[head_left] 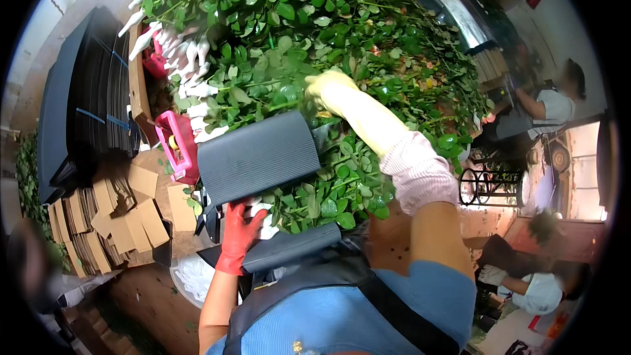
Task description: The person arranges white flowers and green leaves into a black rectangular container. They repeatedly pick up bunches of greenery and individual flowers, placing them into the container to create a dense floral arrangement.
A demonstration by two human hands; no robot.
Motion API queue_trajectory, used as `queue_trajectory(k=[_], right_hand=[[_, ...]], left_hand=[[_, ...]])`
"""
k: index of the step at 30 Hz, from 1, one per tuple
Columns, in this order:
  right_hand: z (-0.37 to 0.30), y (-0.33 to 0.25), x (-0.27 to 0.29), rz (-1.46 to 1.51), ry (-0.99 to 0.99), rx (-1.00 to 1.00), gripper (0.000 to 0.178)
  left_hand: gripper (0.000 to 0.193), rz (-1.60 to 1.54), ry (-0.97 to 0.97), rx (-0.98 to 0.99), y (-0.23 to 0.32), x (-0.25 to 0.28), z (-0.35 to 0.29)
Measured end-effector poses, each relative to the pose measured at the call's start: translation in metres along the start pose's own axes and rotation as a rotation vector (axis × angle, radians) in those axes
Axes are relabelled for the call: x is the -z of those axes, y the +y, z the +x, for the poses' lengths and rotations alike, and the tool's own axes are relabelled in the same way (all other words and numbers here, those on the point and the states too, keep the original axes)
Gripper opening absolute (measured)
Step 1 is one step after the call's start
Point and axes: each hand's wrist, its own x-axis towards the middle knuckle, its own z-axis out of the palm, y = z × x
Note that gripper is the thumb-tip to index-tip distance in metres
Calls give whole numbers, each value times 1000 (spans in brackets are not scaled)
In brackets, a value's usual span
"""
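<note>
My right hand [330,91], in a yellow rubber glove with a striped cuff, reaches into a large heap of leafy green stems [368,39]. Its fingers are bent together among leaves, and what they hold is hidden. Close to my body, my left hand [240,233] wears a red glove. The thumb stands apart from its fingers, beside white-sleeved flower heads [266,229]. Just beyond it, a dark ribbed cardboard sheet [259,158] lies bent over stems. Another dark ribbed piece [292,248] sits against my front, right of the red glove.
A pink tape dispenser [179,148] stands left of the ribbed sheet. Further left are strapped dark cardboard stacks [98,92] and brown cardboard pieces [135,227]. White-netted heads [190,59] line the heap's left side. Two people [552,105] work at the right. A white tub [190,279] is low left.
</note>
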Motion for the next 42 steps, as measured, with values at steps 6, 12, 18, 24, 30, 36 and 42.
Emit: queue_trajectory(k=[6,12,18,24,30,36,42], right_hand=[[-1,-2,51,-680,547,1173,44],[-10,16,181,-340,824,610,32],[-101,-21,136,-546,756,1333,31],[-183,57,29,-177,86,705,38],[-159,113,-7,-900,62,617,53],[-245,-10,-17,-729,-134,842,47],[-188,-7,-139,-1172,-151,649,48]], left_hand=[[51,-64,25,86,15,0,-4],[51,-17,-12,54,13,-2,3],[52,-18,27,116,10,1,-4],[40,-791,-170,314,43,14,-7],[56,-209,-52,-25,21,13,0],[56,-170,-94,3,49,25,2],[52,-249,-112,19,37,22,6]])
